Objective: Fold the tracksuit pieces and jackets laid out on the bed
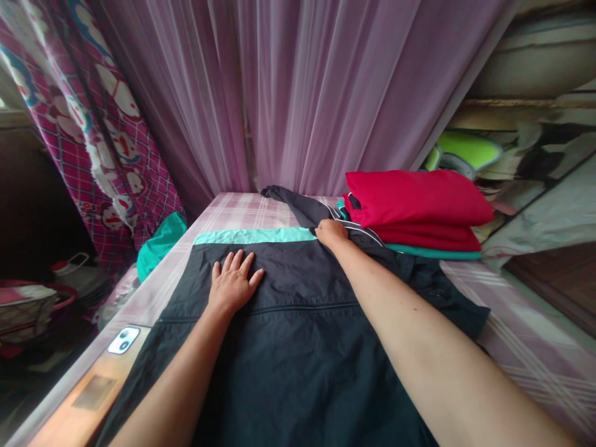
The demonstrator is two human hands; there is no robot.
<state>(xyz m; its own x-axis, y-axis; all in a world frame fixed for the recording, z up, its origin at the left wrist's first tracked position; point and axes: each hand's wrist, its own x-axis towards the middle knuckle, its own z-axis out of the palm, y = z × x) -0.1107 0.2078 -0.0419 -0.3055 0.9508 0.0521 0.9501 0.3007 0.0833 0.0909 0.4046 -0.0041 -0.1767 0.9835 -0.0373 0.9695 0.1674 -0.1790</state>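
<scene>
A dark jacket (288, 335) with a zip running across it is spread over the table. My left hand (233, 282) lies flat on its upper left part, fingers spread. Along the far edge of the jacket runs a mint-green strip (251, 236). My right hand (331, 233) is closed on the fabric at the right end of that strip. A dark sleeve (295, 203) with white piping extends behind and beside my right hand. The fingertips of my right hand are partly hidden in the cloth.
Folded red cloth (414, 198) lies on teal cloth (437, 251) at the back right. A phone (88, 385) lies at the table's left edge. The checked tablecloth (526, 316) shows on the right. Purple curtains (316, 93) hang behind; teal fabric (161, 245) is at the left.
</scene>
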